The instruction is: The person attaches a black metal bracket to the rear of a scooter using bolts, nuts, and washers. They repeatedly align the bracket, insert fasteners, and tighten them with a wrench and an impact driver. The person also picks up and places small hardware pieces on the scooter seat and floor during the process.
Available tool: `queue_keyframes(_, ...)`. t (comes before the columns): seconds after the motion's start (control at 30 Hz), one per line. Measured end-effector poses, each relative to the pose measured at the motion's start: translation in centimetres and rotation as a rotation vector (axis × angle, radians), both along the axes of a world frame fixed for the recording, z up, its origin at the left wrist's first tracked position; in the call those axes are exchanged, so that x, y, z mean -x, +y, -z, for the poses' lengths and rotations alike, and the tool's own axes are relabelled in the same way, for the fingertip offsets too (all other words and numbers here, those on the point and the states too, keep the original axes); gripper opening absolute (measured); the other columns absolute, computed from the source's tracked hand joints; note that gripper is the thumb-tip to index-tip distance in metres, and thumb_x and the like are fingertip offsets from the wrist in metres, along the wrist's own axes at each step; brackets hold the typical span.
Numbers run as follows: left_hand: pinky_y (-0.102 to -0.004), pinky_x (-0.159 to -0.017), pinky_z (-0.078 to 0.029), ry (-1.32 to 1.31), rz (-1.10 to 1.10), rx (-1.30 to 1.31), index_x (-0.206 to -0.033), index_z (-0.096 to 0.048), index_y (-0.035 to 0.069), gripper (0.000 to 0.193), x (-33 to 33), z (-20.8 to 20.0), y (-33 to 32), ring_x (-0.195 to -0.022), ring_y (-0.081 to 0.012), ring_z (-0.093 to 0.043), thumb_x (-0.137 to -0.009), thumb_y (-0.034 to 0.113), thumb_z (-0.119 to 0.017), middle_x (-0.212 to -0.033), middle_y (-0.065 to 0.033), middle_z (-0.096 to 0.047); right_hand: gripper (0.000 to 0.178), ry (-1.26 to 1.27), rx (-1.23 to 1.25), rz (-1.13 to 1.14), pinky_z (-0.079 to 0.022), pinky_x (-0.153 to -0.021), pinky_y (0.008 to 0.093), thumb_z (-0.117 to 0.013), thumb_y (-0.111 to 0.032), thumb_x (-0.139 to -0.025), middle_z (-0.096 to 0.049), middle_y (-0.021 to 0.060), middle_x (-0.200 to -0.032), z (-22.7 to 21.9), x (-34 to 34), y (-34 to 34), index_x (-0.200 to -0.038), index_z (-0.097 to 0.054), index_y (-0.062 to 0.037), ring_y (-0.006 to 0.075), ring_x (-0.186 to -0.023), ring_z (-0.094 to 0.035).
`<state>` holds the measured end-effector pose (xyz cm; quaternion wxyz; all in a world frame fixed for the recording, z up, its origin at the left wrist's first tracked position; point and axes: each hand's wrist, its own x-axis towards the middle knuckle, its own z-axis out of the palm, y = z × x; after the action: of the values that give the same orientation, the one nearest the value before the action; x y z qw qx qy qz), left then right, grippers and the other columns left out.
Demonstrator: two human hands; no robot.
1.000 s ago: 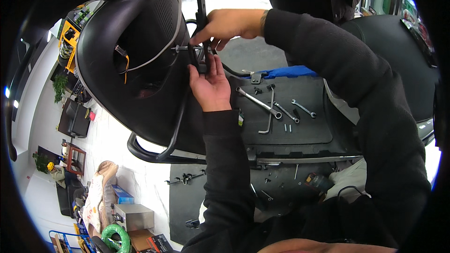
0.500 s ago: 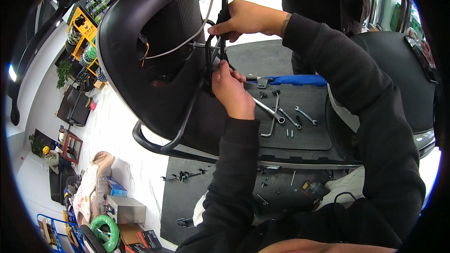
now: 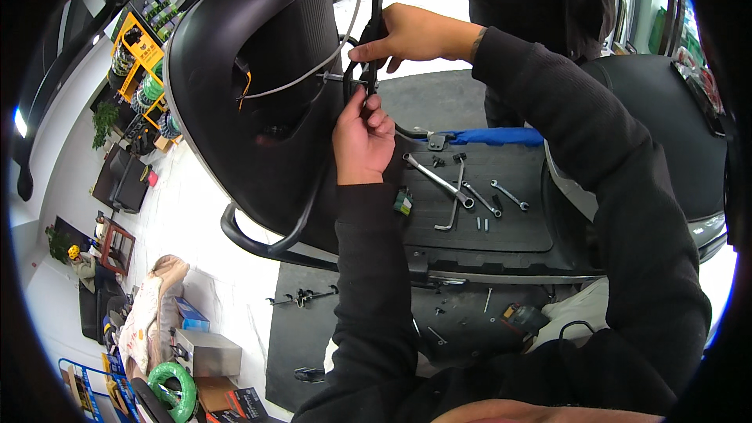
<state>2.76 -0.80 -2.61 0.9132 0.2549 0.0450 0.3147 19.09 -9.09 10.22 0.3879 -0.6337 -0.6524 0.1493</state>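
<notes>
My right hand pinches a black metal bracket, which stands upright against the inner front panel of a scooter. A silver bolt sticks out of the panel and reaches the bracket. Just below, my left hand has its palm turned up and its fingers curled at the bracket by the bolt's end. Whatever its fingertips hold is too small to make out. A grey cable loops from the panel opening up past the bracket. Orange-tipped wiring hangs in that opening.
On the footboard lie a long ring spanner, a hex key, smaller spanners, bolts and a small green box. A person in dark clothes stands beyond. A black tubular bar curves at the scooter's near side.
My left hand has shifted left and up and turned its palm upward, uncovering the ring spanner's far end and the green box. My right hand stays on the bracket.
</notes>
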Motion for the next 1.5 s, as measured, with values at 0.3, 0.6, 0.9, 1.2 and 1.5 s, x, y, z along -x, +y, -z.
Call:
queue_keyframes(0.3,-0.0219,-0.048,-0.041,-0.193,0.134,0.185,-0.095,-0.058,0.011,0.018,-1.5,0.8,1.2,-0.051,-0.0034,-0.053,-0.111,0.017,-0.052,-0.074,0.0055,-0.059,0.056,-0.021,-0.014,0.025,-0.064,-0.075,0.0299,-0.080,-0.046,-0.092,-0.077,0.0143,-0.093,0.0,0.3,0.0,-0.103,-0.077,0.0091,0.0184,-0.083,-0.075)
queue_keyframes(0.6,-0.0207,-0.047,-0.031,-0.064,-0.007,0.189,-0.114,-0.061,0.018,0.008,-1.9,-0.3,0.0,-0.051,-0.0037,-0.040,-0.106,0.019,-0.061,-0.073,0.0068,-0.053,0.048,0.014,-0.060,-0.018,-0.063,-0.072,0.0286,-0.081,-0.038,-0.094,-0.076,0.0120,-0.097,-0.1,0.1,0.5,-0.110,-0.074,0.0064,0.0172,-0.085,-0.075)
queue_keyframes(0.9,-0.0259,-0.054,-0.043,0.062,-0.218,-0.042,-0.110,-0.065,0.010,0.010,-1.2,0.3,-2.0,-0.062,-0.0144,-0.059,-0.102,0.016,-0.061,-0.080,-0.0065,-0.067,0.052,0.126,-0.026,-0.064,-0.064,-0.085,0.0336,-0.081,-0.040,-0.093,-0.075,0.0148,-0.105,0.1,-0.2,0.2,-0.114,-0.071,0.0073,0.0226,-0.095,-0.075)
queue_keyframes(1.2,-0.0267,-0.055,-0.043,0.174,-0.430,-0.154,-0.117,-0.066,0.005,0.019,-1.0,0.5,-4.2,-0.062,-0.0137,-0.060,-0.102,0.015,-0.059,-0.079,-0.0076,-0.067,0.056,0.106,0.029,-0.055,-0.065,-0.088,0.0374,-0.077,-0.040,-0.097,-0.074,0.0171,-0.115,0.1,-0.2,0.3,-0.126,-0.067,0.0066,0.0268,-0.109,-0.074)
queue_keyframes(1.5,-0.0323,-0.086,-0.054,0.428,-1.216,-0.720,-0.115,-0.070,-0.010,0.030,-0.5,0.3,-2.0,-0.097,-0.0170,-0.069,-0.102,0.015,-0.062,-0.109,-0.0154,-0.074,0.067,0.051,0.007,0.008,-0.064,-0.081,0.0341,-0.077,-0.056,-0.092,-0.076,0.0160,-0.105,2.5,0.4,1.1,-0.114,-0.072,0.0075,0.0235,-0.098,-0.075)
